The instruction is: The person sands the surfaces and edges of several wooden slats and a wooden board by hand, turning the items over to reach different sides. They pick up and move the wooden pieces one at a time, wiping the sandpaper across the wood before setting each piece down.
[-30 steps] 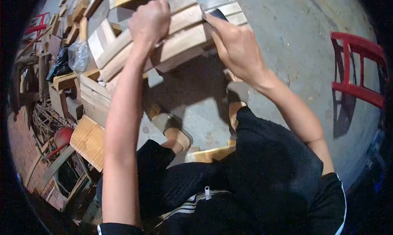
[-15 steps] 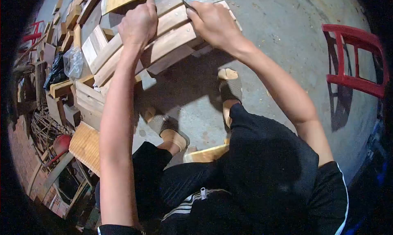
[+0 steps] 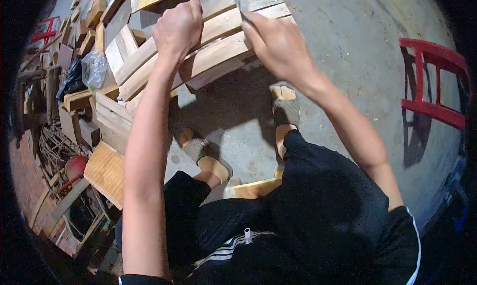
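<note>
A slatted wooden piece point(image 3: 218, 61) of pale, slightly curved slats lies slantwise in front of me at the top of the view. My left hand point(image 3: 178, 28) is closed in a fist over its slats, gripping the wood. Near the right end of the slats is my right hand point(image 3: 282, 44), closed on a thin dark flat tool point(image 3: 242, 14). That tool stands edge-on against the slats; its exact kind is hidden by the fingers and blurred. Small round marks dot the slat surfaces.
Several wood offcuts point(image 3: 94, 14) are piled at the upper left, with a clear plastic bag point(image 3: 93, 69) and a black bag point(image 3: 71, 77). A red frame point(image 3: 422, 81) stands at the right. My sandalled feet point(image 3: 286, 108) rest on the concrete floor point(image 3: 343, 56).
The view has shifted a little. My right hand with the thin tool has moved right and slightly towards me along the slats. My left hand keeps its hold.
</note>
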`<act>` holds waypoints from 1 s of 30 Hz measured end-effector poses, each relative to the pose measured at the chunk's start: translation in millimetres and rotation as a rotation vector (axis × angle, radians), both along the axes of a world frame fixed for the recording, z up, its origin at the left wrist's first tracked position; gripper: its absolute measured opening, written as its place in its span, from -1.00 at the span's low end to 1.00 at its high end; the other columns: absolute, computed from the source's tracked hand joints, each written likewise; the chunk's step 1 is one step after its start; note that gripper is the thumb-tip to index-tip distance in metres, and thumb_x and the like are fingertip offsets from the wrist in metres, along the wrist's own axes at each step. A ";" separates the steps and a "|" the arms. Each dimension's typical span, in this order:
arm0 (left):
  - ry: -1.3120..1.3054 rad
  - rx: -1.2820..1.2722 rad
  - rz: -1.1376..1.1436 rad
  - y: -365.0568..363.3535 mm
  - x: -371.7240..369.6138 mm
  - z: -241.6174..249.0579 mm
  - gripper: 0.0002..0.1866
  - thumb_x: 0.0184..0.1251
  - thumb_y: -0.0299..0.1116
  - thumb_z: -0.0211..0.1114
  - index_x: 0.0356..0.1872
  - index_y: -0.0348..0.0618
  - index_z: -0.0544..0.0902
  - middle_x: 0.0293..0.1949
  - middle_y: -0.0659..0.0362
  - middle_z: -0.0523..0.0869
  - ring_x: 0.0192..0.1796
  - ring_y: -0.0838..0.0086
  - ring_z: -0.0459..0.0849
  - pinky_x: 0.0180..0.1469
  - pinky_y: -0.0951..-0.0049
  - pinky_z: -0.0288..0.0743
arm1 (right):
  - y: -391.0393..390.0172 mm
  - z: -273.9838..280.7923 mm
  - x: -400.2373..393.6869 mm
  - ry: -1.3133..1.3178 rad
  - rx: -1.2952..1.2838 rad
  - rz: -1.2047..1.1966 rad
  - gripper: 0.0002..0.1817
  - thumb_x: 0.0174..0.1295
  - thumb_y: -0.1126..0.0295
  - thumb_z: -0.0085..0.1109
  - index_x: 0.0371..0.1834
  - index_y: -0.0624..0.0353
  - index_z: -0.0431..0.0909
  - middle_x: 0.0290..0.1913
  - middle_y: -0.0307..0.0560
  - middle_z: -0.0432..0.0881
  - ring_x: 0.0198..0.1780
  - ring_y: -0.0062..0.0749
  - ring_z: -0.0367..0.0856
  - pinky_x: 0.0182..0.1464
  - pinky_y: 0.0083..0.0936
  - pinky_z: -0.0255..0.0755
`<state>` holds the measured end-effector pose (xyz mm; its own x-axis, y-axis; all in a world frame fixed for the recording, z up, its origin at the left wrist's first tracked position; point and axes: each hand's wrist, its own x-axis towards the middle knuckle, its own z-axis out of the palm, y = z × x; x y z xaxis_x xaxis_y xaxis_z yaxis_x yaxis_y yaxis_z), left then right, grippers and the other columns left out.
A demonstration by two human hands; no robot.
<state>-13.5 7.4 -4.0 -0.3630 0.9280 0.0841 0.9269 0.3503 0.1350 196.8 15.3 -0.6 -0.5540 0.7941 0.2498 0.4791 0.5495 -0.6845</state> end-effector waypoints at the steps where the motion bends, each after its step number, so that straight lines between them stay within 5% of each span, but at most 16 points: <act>1: -0.004 -0.029 -0.008 1.2 -2.8 -0.8 -0.26 0.60 0.15 -0.29 -0.19 -0.24 0.77 -0.18 -0.32 0.73 -0.03 -0.30 0.69 0.12 -0.14 0.52 | -8.4 -0.2 6.6 0.046 0.030 0.010 -0.69 0.42 0.29 0.01 -0.31 0.32 0.60 -0.40 0.37 0.66 -0.28 0.31 0.67 -0.15 0.07 0.56; 4: -0.082 -0.050 -0.064 6.9 -5.1 -2.9 -0.43 0.62 0.06 -0.18 0.00 -0.15 0.70 -0.07 -0.23 0.73 0.01 -0.22 0.68 0.11 -0.04 0.52 | -11.3 3.3 17.9 0.036 0.050 0.002 -0.74 0.39 0.33 0.07 -0.30 0.33 0.60 -0.42 0.35 0.65 -0.29 0.30 0.68 -0.17 0.03 0.58; 8: -0.359 0.722 -0.328 -4.3 -5.9 0.5 -0.62 0.61 -0.13 0.00 0.05 -0.17 0.68 -0.03 0.07 0.77 -0.01 0.20 0.75 0.07 0.26 0.56 | -4.0 0.1 8.1 0.030 0.096 0.015 -0.75 0.39 0.37 0.05 -0.34 0.35 0.57 -0.45 0.35 0.64 -0.32 0.30 0.67 -0.21 0.03 0.60; 9: -0.380 1.010 -0.561 -5.0 -14.3 2.8 -0.69 0.56 -0.35 0.00 -0.03 -0.28 0.69 -0.13 0.01 0.75 -0.07 0.26 0.73 0.11 0.35 0.52 | -6.9 -1.8 8.2 0.079 0.093 0.018 -0.75 0.38 0.39 0.04 -0.37 0.36 0.56 -0.46 0.34 0.64 -0.33 0.27 0.68 -0.23 0.01 0.61; 10: -0.399 1.179 -0.649 -18.4 -16.2 12.5 -0.69 0.56 -0.34 0.00 -0.02 -0.28 0.69 -0.13 0.01 0.74 -0.06 0.26 0.73 0.12 0.35 0.52 | -8.9 -5.9 10.8 0.118 0.080 0.011 -0.74 0.38 0.41 0.02 -0.41 0.37 0.54 -0.48 0.34 0.63 -0.35 0.25 0.69 -0.26 0.00 0.61; 11: -0.432 1.260 -0.698 -34.3 -15.6 31.1 -0.69 0.56 -0.34 0.00 -0.02 -0.28 0.68 -0.12 0.01 0.74 -0.05 0.26 0.72 0.12 0.35 0.52 | -10.5 -8.0 12.9 0.030 -0.068 0.025 -0.71 0.41 0.38 0.07 0.07 0.31 0.61 -0.21 0.32 0.69 -0.15 0.17 0.71 -0.07 -0.06 0.57; 12: -0.485 1.322 -0.779 -58.2 -13.2 53.8 -0.69 0.56 -0.33 0.01 -0.01 -0.28 0.68 -0.11 0.01 0.74 -0.05 0.26 0.72 0.12 0.35 0.51 | -12.9 -8.6 17.0 0.014 -0.091 0.003 -0.71 0.41 0.38 0.07 0.07 0.31 0.61 -0.21 0.32 0.69 -0.15 0.17 0.71 -0.07 -0.06 0.57; 15: -0.658 1.285 -1.072 -118.7 1.9 116.3 -0.69 0.55 -0.31 0.02 0.00 -0.27 0.68 -0.09 0.01 0.73 -0.03 0.26 0.71 0.13 0.35 0.51 | -11.6 -1.5 17.5 -0.011 -0.042 0.041 -0.69 0.42 0.38 0.06 0.06 0.40 0.59 -0.19 0.32 0.69 -0.14 0.16 0.71 -0.07 -0.09 0.58; 19: -0.777 1.116 -1.148 -158.0 17.3 145.9 -0.68 0.55 -0.28 0.04 0.02 -0.26 0.67 -0.07 0.01 0.73 0.00 0.27 0.70 0.15 0.36 0.49 | -12.8 -4.5 14.6 0.005 -0.002 0.053 -0.71 0.42 0.36 0.08 0.04 0.36 0.60 -0.22 0.28 0.70 -0.17 0.16 0.71 -0.09 -0.07 0.58; 21: -0.816 1.077 -1.163 -163.0 15.9 150.8 -0.68 0.55 -0.27 0.05 0.03 -0.25 0.67 -0.05 0.01 0.72 0.01 0.27 0.70 0.15 0.36 0.49 | -12.4 -8.9 13.5 0.098 0.146 0.022 -0.85 0.21 0.52 0.05 -0.46 0.38 0.53 -0.49 0.30 0.65 -0.40 0.20 0.72 -0.31 -0.03 0.63; 30: -0.871 0.961 -1.148 -164.3 4.5 162.8 -0.65 0.54 -0.20 0.09 0.08 -0.23 0.65 0.01 0.02 0.71 0.07 0.28 0.67 0.19 0.36 0.46 | -14.6 -11.7 13.1 0.078 0.130 0.012 -0.86 0.14 0.51 0.06 -0.47 0.35 0.58 -0.50 0.33 0.65 -0.39 0.20 0.73 -0.32 -0.05 0.64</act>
<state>-8.9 -156.9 158.8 0.1578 0.4649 0.8712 0.1730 -0.8816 0.4392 209.9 0.7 -12.3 -0.5383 0.7457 0.3927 0.4204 0.6414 -0.6418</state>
